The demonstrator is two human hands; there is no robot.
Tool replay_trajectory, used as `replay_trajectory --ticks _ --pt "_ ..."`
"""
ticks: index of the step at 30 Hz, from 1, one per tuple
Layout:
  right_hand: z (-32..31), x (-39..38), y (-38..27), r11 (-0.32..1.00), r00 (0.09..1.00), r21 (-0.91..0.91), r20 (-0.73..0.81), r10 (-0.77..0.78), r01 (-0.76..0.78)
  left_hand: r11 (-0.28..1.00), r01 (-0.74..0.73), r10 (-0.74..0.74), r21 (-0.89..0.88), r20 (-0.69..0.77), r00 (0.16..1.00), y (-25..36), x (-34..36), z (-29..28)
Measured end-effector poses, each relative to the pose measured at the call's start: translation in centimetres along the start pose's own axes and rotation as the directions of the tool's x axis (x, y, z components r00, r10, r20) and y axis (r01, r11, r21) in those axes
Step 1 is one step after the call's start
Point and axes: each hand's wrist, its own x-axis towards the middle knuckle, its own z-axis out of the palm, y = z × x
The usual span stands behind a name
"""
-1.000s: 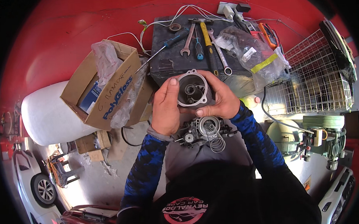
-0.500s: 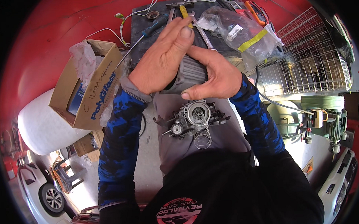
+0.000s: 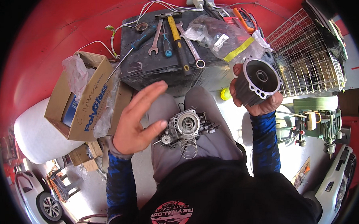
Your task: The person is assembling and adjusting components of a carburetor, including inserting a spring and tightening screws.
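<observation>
Grey metal housing (image 3: 258, 79), cup-shaped, sits in the grip of the person's right hand (image 3: 268, 104); the fingers and thumb wrap its outer wall, and its open, flanged mouth is turned up toward the viewer. It is held in the air just off the near right corner of a dark desk (image 3: 142, 70). The left hand (image 3: 134, 129) is empty, its grip wide open, fingers spread. Its thumb overlaps the left end of a metal mechanism (image 3: 172, 128); whether they touch, I cannot tell. The mechanism rests on the person's grey-trousered lap (image 3: 220, 144), with a loose coil spring (image 3: 188, 147) stretching from its round opening.

On the desk, a hammer (image 3: 177, 41) with a yellow and black handle reaches from the far edge to the near edge. A wrench (image 3: 157, 37) and a small screwdriver (image 3: 168, 49) lie left of it, and a ring-ended wrench (image 3: 191, 48) right. A longer blue-handled screwdriver (image 3: 143, 37) pokes past the left edge. A clear plastic bag (image 3: 232, 41) fills the right side, with an orange meter (image 3: 244, 21) by the far right corner. Beyond the left edge stands an open cardboard box (image 3: 88, 107); beyond the right, a wire cage (image 3: 304, 56).
</observation>
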Motion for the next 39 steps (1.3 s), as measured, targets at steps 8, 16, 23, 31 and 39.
replay_trajectory --ticks 8,16,23,31,39 --pt "-0.7 -3.9 4.3 0.881 0.993 0.466 -0.036 0.116 -0.086 0.968 -0.048 0.085 -0.246 0.144 0.986 2.6 -2.7 4.9" --pt "-1.0 -6.5 3.5 0.95 0.982 0.254 -0.008 0.19 -0.182 0.957 0.073 -0.111 -0.28 -0.122 0.986 1.8 -3.3 7.0" --pt "0.2 -6.8 4.7 0.916 0.926 0.359 -0.252 0.282 -0.181 0.954 0.037 -0.103 -0.298 -0.206 0.973 1.3 -1.6 8.2" --pt "3.8 -4.0 2.0 0.983 0.941 0.026 -0.288 0.18 -0.18 0.939 0.053 -0.139 -0.34 -0.234 0.962 0.6 0.0 9.6" --pt "6.8 -1.3 -0.8 0.868 0.932 -0.413 -0.336 0.135 -0.275 0.976 -0.045 -0.014 -0.215 -0.262 0.965 0.9 0.8 10.4"
